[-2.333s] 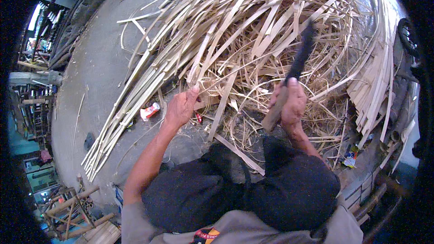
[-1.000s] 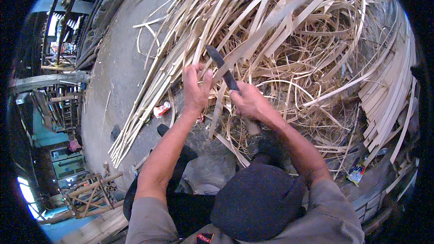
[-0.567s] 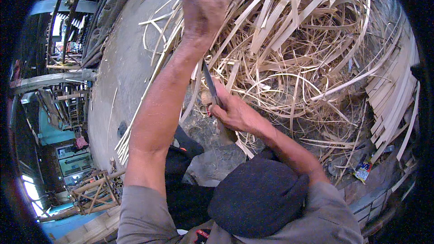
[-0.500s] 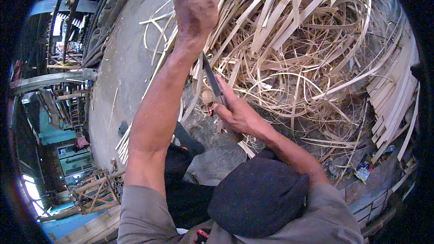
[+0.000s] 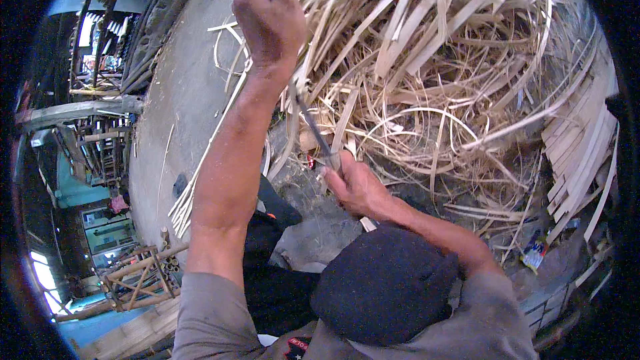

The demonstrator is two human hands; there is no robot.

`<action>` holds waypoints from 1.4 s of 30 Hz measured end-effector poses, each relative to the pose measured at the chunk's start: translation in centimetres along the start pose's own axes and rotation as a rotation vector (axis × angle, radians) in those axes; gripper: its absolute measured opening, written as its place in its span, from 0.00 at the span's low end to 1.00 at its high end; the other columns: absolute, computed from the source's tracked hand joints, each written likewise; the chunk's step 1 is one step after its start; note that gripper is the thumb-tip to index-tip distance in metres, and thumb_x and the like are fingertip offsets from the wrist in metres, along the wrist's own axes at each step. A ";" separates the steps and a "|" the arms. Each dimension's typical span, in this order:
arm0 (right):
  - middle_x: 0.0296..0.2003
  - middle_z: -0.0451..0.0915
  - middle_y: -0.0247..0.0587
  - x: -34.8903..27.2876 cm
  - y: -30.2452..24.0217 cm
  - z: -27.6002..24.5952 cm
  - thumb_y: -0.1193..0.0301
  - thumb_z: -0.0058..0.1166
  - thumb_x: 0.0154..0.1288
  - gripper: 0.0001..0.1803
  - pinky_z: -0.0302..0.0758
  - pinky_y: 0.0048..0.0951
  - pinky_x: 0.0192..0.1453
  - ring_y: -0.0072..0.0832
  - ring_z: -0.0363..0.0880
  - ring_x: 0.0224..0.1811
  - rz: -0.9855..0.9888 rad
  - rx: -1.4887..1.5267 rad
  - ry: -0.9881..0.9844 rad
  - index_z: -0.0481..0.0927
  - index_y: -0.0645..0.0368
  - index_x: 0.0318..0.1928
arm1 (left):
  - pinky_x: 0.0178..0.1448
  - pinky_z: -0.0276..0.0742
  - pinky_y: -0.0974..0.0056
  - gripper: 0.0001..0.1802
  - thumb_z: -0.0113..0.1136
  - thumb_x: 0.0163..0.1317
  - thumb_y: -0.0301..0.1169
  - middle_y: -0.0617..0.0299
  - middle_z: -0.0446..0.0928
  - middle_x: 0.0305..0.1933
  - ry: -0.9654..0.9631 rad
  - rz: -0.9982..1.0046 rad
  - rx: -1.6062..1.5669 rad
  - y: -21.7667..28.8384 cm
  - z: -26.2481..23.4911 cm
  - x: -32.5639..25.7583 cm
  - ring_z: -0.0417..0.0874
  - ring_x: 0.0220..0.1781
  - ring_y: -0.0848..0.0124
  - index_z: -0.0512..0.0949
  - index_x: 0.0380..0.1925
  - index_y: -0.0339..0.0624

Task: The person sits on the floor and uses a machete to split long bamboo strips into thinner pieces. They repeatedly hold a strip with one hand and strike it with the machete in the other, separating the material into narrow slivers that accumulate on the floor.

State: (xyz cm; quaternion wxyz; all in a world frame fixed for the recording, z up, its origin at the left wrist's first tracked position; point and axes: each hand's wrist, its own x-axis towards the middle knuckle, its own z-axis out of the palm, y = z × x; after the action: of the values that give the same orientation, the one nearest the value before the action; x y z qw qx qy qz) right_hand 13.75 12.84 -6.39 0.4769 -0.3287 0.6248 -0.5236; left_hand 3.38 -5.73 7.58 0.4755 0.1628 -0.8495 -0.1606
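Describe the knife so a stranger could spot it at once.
Find the big heap of pale strips across the upper middle, then drop to its lower left edge. There the right hand grips the knife, blade slanting up and left toward the left forearm. Its narrow, dark grey blade sets it apart from the light-coloured heap.
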 end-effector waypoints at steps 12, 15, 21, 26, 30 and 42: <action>0.27 0.76 0.36 -2.2 -3.4 -5.2 0.58 0.50 0.71 0.17 0.73 0.28 0.27 0.22 0.75 0.23 -0.536 0.777 0.361 0.76 0.61 0.45 | 0.24 0.47 0.59 0.32 0.47 0.76 0.52 0.70 0.52 0.16 -0.001 -0.079 -0.017 -0.8 -0.2 1.0 0.53 0.22 0.78 0.60 0.16 0.41; 0.22 0.76 0.37 -0.4 1.5 -0.4 0.54 0.46 0.74 0.22 0.74 0.33 0.29 0.30 0.76 0.21 -0.051 0.177 -0.023 0.76 0.63 0.41 | 0.25 0.48 0.59 0.31 0.47 0.77 0.49 0.68 0.50 0.17 -0.036 0.007 0.038 -0.3 -0.1 0.4 0.51 0.23 0.77 0.60 0.17 0.39; 0.23 0.74 0.34 -0.3 -0.2 -2.0 0.54 0.49 0.73 0.20 0.72 0.30 0.23 0.25 0.74 0.19 0.137 0.585 -0.148 0.73 0.61 0.43 | 0.24 0.48 0.59 0.31 0.47 0.76 0.50 0.70 0.51 0.17 -0.042 -0.107 0.034 -0.6 -0.7 0.5 0.53 0.22 0.78 0.60 0.17 0.41; 0.27 0.75 0.40 -3.0 -4.8 -6.8 0.55 0.46 0.74 0.18 0.72 0.32 0.25 0.28 0.74 0.20 -0.379 0.712 0.345 0.71 0.58 0.42 | 0.23 0.46 0.59 0.32 0.48 0.76 0.51 0.71 0.51 0.16 0.031 -0.089 -0.020 -1.1 -0.6 1.2 0.53 0.21 0.79 0.58 0.16 0.43; 0.32 0.77 0.48 -1.0 0.1 -1.3 0.53 0.45 0.74 0.22 0.73 0.46 0.42 0.40 0.75 0.33 0.027 0.097 -0.138 0.74 0.63 0.39 | 0.24 0.46 0.59 0.31 0.47 0.76 0.49 0.71 0.51 0.17 0.005 -0.023 0.054 -0.4 -0.3 0.7 0.52 0.22 0.79 0.58 0.16 0.43; 0.23 0.76 0.34 -2.9 -4.5 -6.1 0.50 0.45 0.75 0.22 0.71 0.27 0.22 0.22 0.74 0.20 -0.221 0.588 0.288 0.76 0.59 0.43 | 0.22 0.47 0.57 0.32 0.47 0.76 0.50 0.68 0.50 0.16 -0.001 -0.120 0.063 -1.1 -0.3 0.8 0.52 0.22 0.77 0.60 0.16 0.39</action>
State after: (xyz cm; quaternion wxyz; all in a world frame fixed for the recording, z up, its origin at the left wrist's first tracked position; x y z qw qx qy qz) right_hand 8.57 16.51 -1.27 0.3985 -0.1657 0.4686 -0.7708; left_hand 3.42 -7.09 7.85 0.4592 0.2280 -0.8431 -0.1622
